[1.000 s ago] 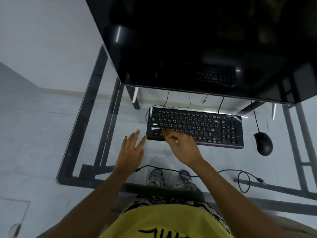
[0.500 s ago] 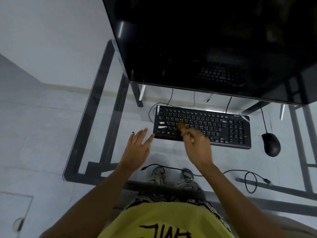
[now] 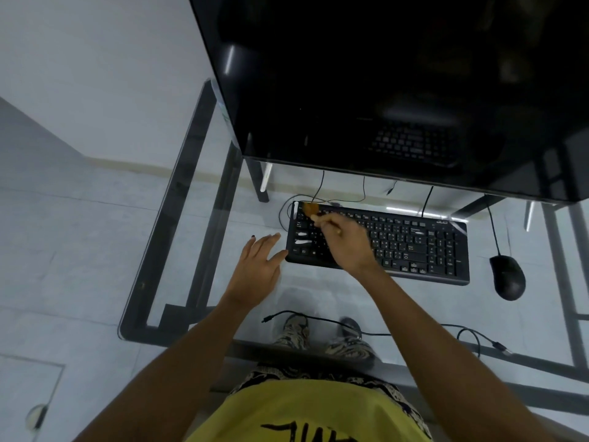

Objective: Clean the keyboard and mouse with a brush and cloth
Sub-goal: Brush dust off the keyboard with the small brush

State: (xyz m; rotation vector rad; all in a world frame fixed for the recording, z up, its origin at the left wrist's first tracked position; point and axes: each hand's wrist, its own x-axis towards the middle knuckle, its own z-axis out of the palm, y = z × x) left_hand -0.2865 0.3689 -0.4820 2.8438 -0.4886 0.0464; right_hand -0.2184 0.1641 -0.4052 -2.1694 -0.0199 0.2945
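Note:
A black keyboard [image 3: 414, 244] lies on the glass desk [image 3: 197, 256] under the monitor's lower edge. My right hand [image 3: 349, 244] is over the keyboard's left part and grips a small brush [image 3: 310, 209] whose tan bristles touch the top left corner of the keys. Beside the keyboard's left end, my left hand [image 3: 259, 266] rests flat on the glass with fingers spread, its thumb against the keyboard's front left corner. A black mouse [image 3: 507, 277] sits to the right of the keyboard. No cloth is in view.
A large dark monitor [image 3: 398, 90] fills the upper right and overhangs the back of the desk. A loose black cable [image 3: 376, 333] runs along the desk's front. Keyboard and mouse cords trail behind. My feet and the desk's dark frame [image 3: 191, 199] show through the glass.
My right hand has swept the brush from the keyboard's front left rows up to its top left corner. My left hand has stayed beside the keyboard's left end.

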